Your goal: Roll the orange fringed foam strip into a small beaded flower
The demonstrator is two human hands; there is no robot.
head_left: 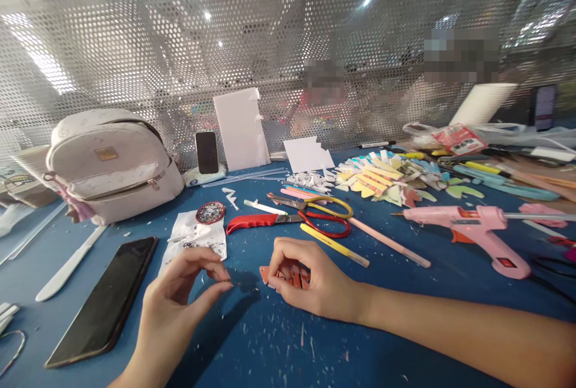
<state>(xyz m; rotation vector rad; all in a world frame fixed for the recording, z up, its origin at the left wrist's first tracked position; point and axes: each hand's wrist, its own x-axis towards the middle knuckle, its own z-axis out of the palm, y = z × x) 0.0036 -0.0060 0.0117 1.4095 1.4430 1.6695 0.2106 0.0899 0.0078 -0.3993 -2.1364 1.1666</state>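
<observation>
My right hand is closed on a small orange-red cutout with dark lines across it. Its rounded end sticks out left of my fingertips, and the rest is partly covered by the hand. My left hand is raised just left of it, thumb and fingertips drawn together in a pinch. A faint thin strand seems to run from those fingertips, too fine to name. Behind the left hand lies a white paper sheet bearing a round red-rimmed dish of dark bits.
Red-handled cutter, scissors and a yellow marker lie beyond my hands. A pink glue gun rests at right, near a heap of paper pieces. A phone, white knife and backpack occupy the left.
</observation>
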